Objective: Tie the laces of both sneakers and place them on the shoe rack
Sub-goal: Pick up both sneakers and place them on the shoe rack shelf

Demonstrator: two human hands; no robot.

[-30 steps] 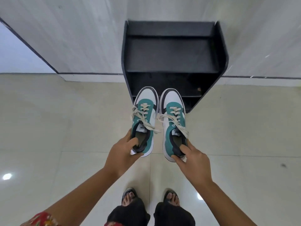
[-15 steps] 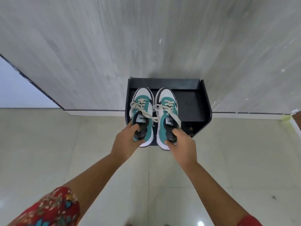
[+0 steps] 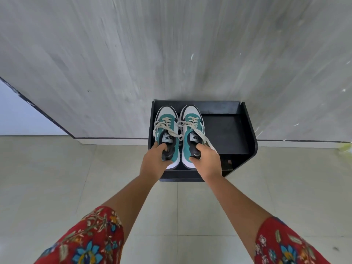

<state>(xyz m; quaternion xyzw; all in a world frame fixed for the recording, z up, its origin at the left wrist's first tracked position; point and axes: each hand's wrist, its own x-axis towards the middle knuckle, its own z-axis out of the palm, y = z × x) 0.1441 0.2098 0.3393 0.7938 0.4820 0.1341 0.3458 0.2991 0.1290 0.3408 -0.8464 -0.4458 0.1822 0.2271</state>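
Observation:
Two teal, white and black sneakers with cream laces tied in bows sit side by side over the left half of the black shoe rack's [image 3: 226, 134] top shelf, toes toward the wall. My left hand [image 3: 155, 162] grips the heel of the left sneaker [image 3: 166, 128], fingers inside its collar. The right sneaker [image 3: 192, 130] is held the same way at its heel by my right hand [image 3: 206, 161]. I cannot tell whether the soles rest on the shelf or hover just above it.
The rack stands against a grey streaked wall [image 3: 171, 50] on a pale tiled floor [image 3: 57, 178]. The right half of the top shelf is bare. A lower shelf edge [image 3: 181, 177] shows below my hands. A white opening [image 3: 22, 119] lies at far left.
Both sneakers moved forward from in front of the rack to over its top shelf. My view rose and tilted, so the rack looks smaller and my feet left the frame.

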